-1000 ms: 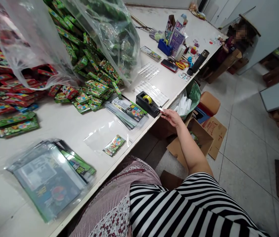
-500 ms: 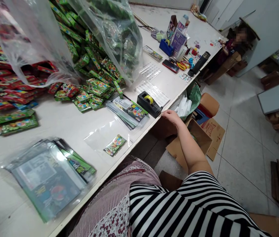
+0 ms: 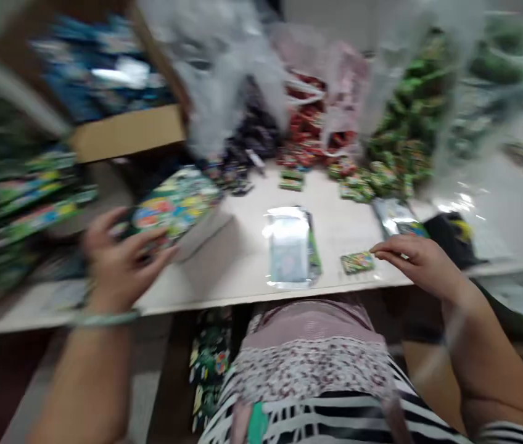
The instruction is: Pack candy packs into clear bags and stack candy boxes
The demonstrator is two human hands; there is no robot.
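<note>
The view is heavily motion-blurred. My left hand grips a large, colourful printed packet at the table's near left corner. My right hand lies on the table with its fingers extended, and its fingertips are right beside a small green printed card. I cannot tell whether they touch it. Between my hands lies a clear plastic sleeve with a green-edged insert. A black tape dispenser stands beyond my right hand.
Plastic bags of green packets and red packets sit at the back of the white table. A cardboard box holding blue items stands at upper left, with a stack of colourful packets below it.
The view has swung sharply left. My left hand has come into view holding a large packet. My right hand has moved from the table edge by the tape dispenser to beside the small card.
</note>
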